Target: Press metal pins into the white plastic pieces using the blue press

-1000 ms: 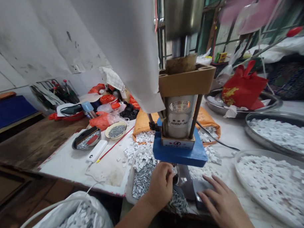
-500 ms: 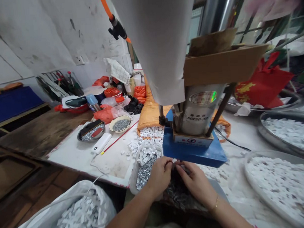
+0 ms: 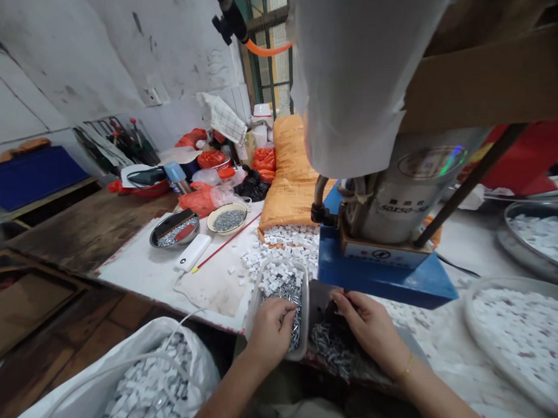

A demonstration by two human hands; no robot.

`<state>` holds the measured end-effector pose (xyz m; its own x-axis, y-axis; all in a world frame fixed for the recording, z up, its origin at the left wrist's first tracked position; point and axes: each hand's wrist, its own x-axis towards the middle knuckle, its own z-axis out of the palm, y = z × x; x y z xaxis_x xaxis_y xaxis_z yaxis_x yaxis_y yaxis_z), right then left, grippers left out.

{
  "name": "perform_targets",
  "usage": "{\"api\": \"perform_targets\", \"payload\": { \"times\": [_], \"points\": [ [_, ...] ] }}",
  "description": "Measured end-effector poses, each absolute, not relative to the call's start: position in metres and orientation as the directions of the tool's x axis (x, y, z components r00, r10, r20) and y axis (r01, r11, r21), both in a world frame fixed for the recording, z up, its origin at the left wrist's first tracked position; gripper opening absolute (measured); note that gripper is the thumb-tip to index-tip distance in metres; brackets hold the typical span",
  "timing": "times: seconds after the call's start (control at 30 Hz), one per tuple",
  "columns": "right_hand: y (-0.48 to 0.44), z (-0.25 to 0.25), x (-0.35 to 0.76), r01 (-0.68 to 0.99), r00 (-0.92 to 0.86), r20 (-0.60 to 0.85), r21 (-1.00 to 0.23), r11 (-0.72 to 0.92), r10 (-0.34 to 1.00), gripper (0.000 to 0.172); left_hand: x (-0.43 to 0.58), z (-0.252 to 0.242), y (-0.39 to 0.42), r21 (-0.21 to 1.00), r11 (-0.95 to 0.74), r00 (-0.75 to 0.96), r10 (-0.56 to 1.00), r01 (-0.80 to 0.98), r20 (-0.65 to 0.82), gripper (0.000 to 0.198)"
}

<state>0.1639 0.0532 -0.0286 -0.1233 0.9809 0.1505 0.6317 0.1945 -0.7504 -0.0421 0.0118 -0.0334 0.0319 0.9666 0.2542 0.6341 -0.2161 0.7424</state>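
Cluttered white table (image 3: pixel 211 298): tub (image 3: pixel 307 311) of metal pins (image 3: pixel 290 288), long axis running front to back, lies under left hand (image 3: pixel 270 331); right hand (image 3: pixel 372 331) farther off. Both curled; whether pinching anything, can't tell.

At upper left, a scuffed white wall (image 3: pixel 86 57) meets a barred window (image 3: pixel 274 72) at top centre. At far left, a dark blue box-like object (image 3: pixel 35 183) sits beyond a worn brown tabletop (image 3: pixel 78 231). Left of centre are a checked cloth (image 3: pixel 223 119), a blue-capped can (image 3: pixel 174 172), an orange-red plastic bag (image 3: pixel 197 202) and a black plastic bag (image 3: pixel 252 187). Nearer, a white rectangular device (image 3: pixel 193 253) lies beside a thin red stick (image 3: pixel 228 242) with a yellow tip. A red bag (image 3: pixel 524 164) shows at right.
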Motion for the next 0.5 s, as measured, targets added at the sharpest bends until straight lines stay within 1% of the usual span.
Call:
{"api": "perform_targets", "payload": {
  "times": [0.07, 0.13, 0.27, 0.33, 0.43, 0.5],
  "points": [
    [0.048, -0.029, 0.166, 0.603, -0.174, 0.188, -0.756, 0.256, 0.967, 0.032, -0.04, -0.031, 0.013, 0.716, -0.244, 0.091, 0.965, 0.654, 0.246, 0.019],
    [0.044, -0.029, 0.168, 0.577, -0.211, 0.22, -0.759, 0.302, 0.953, 0.03, -0.042, -0.029, 0.015, 0.679, -0.247, 0.119, 0.966, 0.691, 0.229, 0.019],
    [0.043, -0.03, 0.172, 0.57, -0.208, 0.177, -0.778, 0.266, 0.962, 0.031, -0.049, -0.03, 0.019, 0.522, -0.215, 0.185, 0.977, 0.826, 0.109, 0.017],
    [0.042, -0.032, 0.176, 0.585, -0.157, 0.165, -0.779, 0.227, 0.974, 0.033, -0.05, -0.033, 0.017, 0.468, -0.227, 0.228, 0.972, 0.854, 0.054, 0.016],
    [0.034, -0.036, 0.183, 0.643, -0.041, 0.16, -0.752, 0.149, 0.986, 0.035, -0.048, -0.039, 0.014, 0.463, -0.232, 0.244, 0.969, 0.855, 0.036, 0.01],
    [0.028, -0.039, 0.186, 0.679, -0.076, 0.138, -0.718, 0.153, 0.988, 0.03, -0.046, -0.042, 0.014, 0.481, -0.223, 0.233, 0.972, 0.848, 0.041, 0.012]
  ]
}}
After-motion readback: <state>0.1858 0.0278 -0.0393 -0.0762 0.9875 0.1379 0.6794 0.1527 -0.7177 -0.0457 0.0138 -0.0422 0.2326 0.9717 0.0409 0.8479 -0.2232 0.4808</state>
